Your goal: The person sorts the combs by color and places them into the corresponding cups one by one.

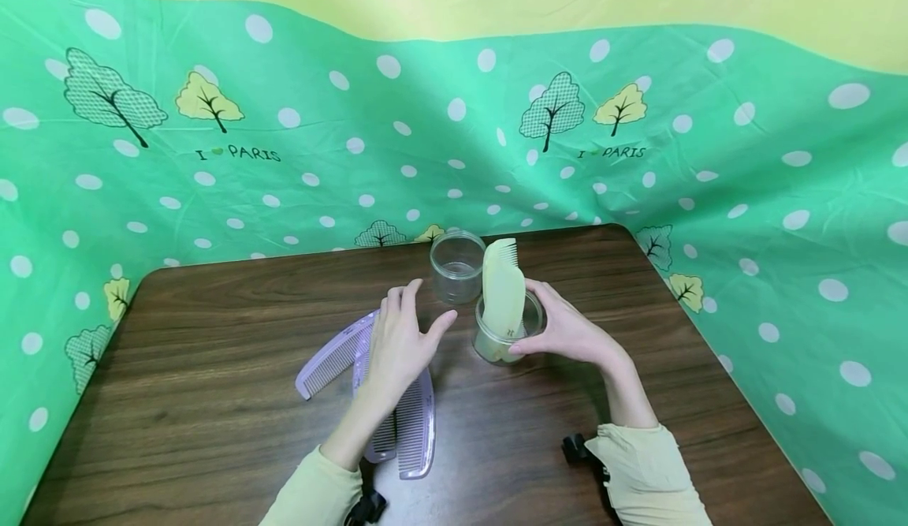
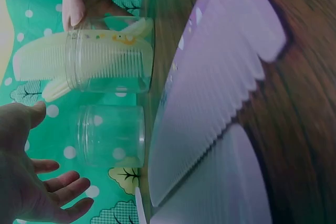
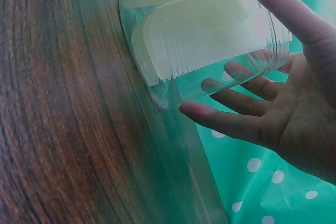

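Pale yellow-green combs (image 1: 504, 289) stand upright in a clear jar (image 1: 485, 343) right of the table's middle. My right hand (image 1: 567, 333) holds this jar near its rim, thumb on the near side and fingers on the far side. In the right wrist view the thumb and fingers (image 3: 236, 121) lie around the jar's wall. My left hand (image 1: 400, 345) hovers over several purple combs (image 1: 414, 431), fingers spread and nothing in them. It partly hides these combs, which lie fanned out and overlapping on the table. In the left wrist view its fingers (image 2: 65, 195) are loosely extended.
A second clear jar (image 1: 456, 281) stands just behind and left of the one with combs. The dark wooden table (image 1: 213, 352) ends at a green dotted curtain (image 1: 319, 155) at the back and sides. Black wrist straps show at both sleeves.
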Tool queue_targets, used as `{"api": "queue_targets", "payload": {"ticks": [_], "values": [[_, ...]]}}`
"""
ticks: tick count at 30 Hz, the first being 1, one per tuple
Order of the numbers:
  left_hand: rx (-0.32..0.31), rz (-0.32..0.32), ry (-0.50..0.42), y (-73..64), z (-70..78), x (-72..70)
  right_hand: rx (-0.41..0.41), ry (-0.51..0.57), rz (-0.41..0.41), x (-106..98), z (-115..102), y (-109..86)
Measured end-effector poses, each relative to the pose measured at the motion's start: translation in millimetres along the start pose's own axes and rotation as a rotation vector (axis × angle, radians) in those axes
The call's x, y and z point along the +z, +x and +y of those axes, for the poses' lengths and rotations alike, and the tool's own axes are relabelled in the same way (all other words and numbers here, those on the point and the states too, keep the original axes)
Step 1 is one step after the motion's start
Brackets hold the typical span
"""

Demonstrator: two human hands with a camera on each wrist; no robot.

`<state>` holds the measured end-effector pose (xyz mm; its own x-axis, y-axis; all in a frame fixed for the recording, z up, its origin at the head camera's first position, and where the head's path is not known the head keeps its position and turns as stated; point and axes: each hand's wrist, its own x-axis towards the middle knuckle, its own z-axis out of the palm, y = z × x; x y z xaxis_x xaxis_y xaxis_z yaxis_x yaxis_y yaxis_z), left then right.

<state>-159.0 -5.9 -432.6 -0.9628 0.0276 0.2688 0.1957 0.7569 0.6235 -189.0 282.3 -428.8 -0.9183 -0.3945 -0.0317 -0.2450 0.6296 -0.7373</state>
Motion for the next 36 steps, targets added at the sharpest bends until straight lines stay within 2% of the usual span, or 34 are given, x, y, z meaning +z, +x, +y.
{"api": "queue_targets", "payload": {"ticks": [10, 29, 36], "values": [[-0.032, -0.052, 0.047, -1.1, -16.7, -14.6, 0.003, 0.005, 0.006, -1, -1, 1.4], [-0.096, -0.117, 0.133, -7.2, -75.2, -40.7, 0.022, -0.002, 0.029, -6, 1, 1.0], [-0.073, -0.133, 0.171, -7.0, -85.5, -50.9, 0.032, -0.006, 0.039, -7, 7, -2.0]]}}
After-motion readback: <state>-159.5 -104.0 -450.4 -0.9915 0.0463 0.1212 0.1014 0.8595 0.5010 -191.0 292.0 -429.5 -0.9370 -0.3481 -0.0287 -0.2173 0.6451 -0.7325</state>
